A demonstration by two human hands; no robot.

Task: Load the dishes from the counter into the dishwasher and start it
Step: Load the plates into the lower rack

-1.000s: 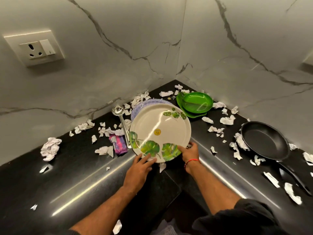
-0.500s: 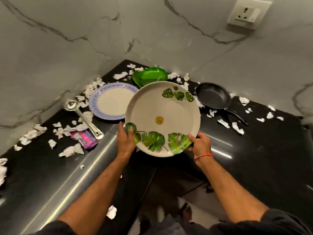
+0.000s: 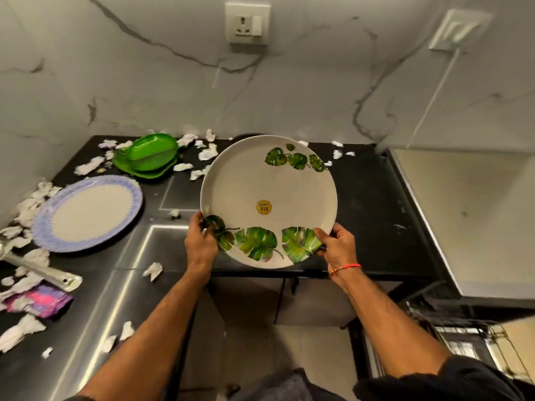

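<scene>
I hold a large cream plate with green leaf prints and a yellow price sticker, lifted above the black counter. My left hand grips its lower left rim and my right hand grips its lower right rim. A cream plate with a purple rim lies flat on the counter to the left. Stacked green dishes sit at the back left corner. A steel ladle handle lies at the far left. The dishwasher rack shows at the lower right.
Torn white paper scraps litter the counter, and a pink wrapper lies at the left. A marble wall with a socket rises behind. A pale appliance top stands to the right.
The view has swung to the right with the leaf plate in both hands, away from the corner. The purple-rimmed plate and green dishes now sit further left; the black pan is hidden behind the held plate.
</scene>
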